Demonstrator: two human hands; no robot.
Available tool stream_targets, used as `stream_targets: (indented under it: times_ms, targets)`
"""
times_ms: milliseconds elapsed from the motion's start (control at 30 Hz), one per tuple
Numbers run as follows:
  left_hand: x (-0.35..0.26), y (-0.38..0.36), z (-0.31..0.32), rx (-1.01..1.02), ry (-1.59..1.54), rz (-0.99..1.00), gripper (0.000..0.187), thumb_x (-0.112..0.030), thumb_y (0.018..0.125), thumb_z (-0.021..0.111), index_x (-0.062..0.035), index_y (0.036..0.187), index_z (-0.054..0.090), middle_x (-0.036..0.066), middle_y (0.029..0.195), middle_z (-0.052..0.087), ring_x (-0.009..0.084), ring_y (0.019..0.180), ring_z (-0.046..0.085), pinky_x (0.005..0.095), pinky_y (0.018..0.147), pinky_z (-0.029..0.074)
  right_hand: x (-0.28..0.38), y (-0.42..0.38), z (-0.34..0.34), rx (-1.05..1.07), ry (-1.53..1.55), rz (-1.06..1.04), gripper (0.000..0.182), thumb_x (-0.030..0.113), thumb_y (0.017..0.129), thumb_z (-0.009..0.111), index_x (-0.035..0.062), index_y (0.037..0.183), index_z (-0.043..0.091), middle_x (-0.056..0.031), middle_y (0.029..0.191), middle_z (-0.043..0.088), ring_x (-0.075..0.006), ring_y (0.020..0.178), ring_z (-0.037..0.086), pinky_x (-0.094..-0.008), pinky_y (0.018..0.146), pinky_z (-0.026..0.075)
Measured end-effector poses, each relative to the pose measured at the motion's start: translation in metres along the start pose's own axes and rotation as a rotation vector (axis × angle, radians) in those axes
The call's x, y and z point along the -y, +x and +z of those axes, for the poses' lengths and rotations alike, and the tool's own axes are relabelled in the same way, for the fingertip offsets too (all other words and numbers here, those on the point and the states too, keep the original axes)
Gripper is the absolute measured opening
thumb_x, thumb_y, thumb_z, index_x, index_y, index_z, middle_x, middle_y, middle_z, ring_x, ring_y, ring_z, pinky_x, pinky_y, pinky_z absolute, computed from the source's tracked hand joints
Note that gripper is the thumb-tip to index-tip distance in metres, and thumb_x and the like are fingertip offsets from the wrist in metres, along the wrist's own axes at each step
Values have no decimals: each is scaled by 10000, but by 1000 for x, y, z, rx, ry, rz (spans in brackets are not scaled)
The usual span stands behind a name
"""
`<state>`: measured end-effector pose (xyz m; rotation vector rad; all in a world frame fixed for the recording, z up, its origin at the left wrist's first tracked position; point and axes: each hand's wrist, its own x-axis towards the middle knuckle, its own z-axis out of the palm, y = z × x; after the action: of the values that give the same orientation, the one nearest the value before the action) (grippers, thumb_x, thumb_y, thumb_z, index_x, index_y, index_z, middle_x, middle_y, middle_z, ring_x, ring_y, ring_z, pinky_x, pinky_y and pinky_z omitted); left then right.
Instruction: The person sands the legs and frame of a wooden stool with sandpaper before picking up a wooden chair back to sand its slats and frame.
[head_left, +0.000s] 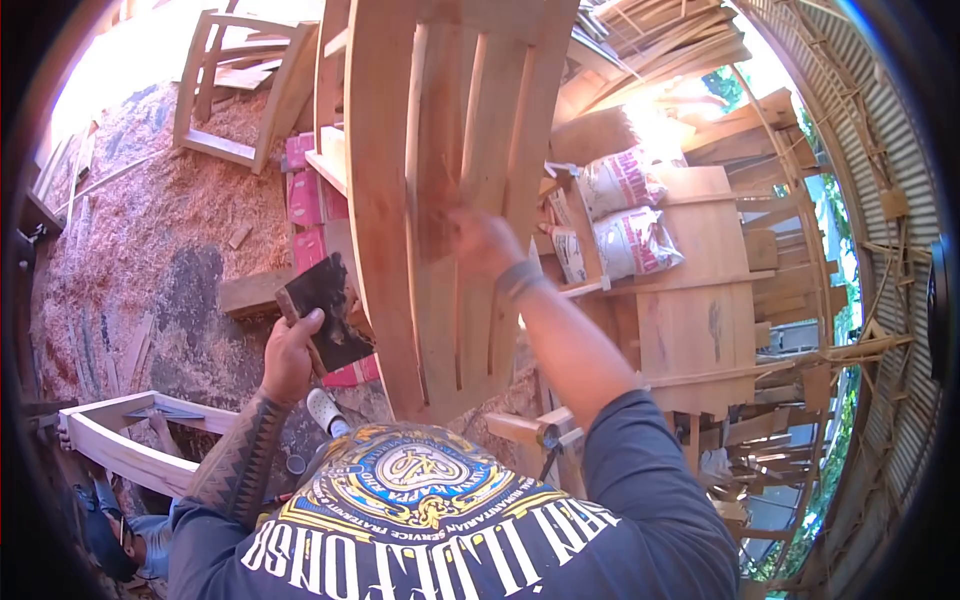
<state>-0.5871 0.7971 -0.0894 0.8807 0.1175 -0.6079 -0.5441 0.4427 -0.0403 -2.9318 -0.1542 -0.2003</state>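
Right hand on a slatted wooden panel, dark plate in the left

A long slatted wooden panel [435,290] extends in front of the person, its narrow gaps running lengthwise. The right hand [487,243] is at its face, fingers curled and blurred; whether they hold anything cannot be told. A darker, reddish-brown smear marks the wood by this hand. To the panel's left, the left hand [290,355] has its fingers closed around the edge of a dark plate [335,318], thumb on top, with black patches across the plate's surface. Pink boxes [305,195] sit just beside the panel, and a wooden frame [262,150] stands beyond them on ground strewn with shavings [190,190]. Printed sacks [635,242] lie to the panel's right.
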Motion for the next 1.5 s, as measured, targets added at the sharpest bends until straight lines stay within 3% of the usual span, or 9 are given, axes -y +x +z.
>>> stream_targets:
  times_ms: [167,367,567,833,1000,1133,1233,1333,1500]
  targets:
    - [8,-9,-15,-57,56,-2,268,-124,1037,575,21,1251,641,77,1095,723,160,949,721,320,849,599,-38,148,-101,-262,-294,-330,231,110,883,575,113,1065,717,-142,1102,722,-371,1029,688,-437,890,580]
    - [14,-58,-4,-245,14,36,282,-133,1034,568,16,1266,624,88,1098,719,178,955,727,323,851,604,-23,247,-139,-282,-297,-415,357,113,895,572,94,1224,709,-146,1225,695,-380,1153,661,-472,970,556]
    - [43,-81,-17,-290,26,-27,338,-142,1037,552,21,1330,593,114,1160,714,195,1025,730,342,906,603,-14,140,-76,109,-172,-258,283,176,852,643,100,1105,746,-155,1137,705,-375,1128,665,-483,941,558]
    - [59,-65,11,-235,92,33,325,-175,1054,548,-5,1325,603,103,1126,730,201,973,746,352,845,622,-18,-52,71,24,35,-250,419,105,888,584,86,1295,683,-118,1264,667,-384,1142,631,-480,1014,522]
    - [58,-67,56,-139,-162,-25,322,-163,1059,528,3,1328,589,122,1187,719,257,1055,732,417,944,610,-13,-147,111,-77,101,-223,339,65,885,571,73,1196,703,-142,1174,662,-387,1078,640,-476,955,539]
    - [63,-63,82,-60,-327,-80,349,-219,1050,550,-20,1334,592,138,1209,727,301,1098,735,477,987,605,-16,-170,102,84,391,-18,416,70,986,575,68,1398,634,-116,1259,706,-340,1136,683,-439,954,563]
    - [71,-68,102,-14,-378,-129,367,-262,1039,566,-30,1322,598,136,1215,733,307,1110,736,481,1001,598,3,-178,41,90,1334,347,375,125,1094,530,20,1451,578,-113,1267,713,-241,1168,694,-385,969,574]
    - [79,-72,130,84,-456,-160,420,-280,1041,550,-22,1372,574,155,1264,719,335,1172,711,495,1048,567,50,-201,-37,-225,1654,157,400,165,1134,475,-32,1479,520,-113,1327,675,-188,1252,640,-357,1033,553]
    - [95,-79,152,203,-484,-163,478,-279,1061,511,1,1448,521,180,1312,692,343,1228,682,517,1098,529,88,-232,-57,-513,1750,-5,434,120,1114,523,-56,1510,496,-122,1415,641,-189,1310,600,-355,1120,478]
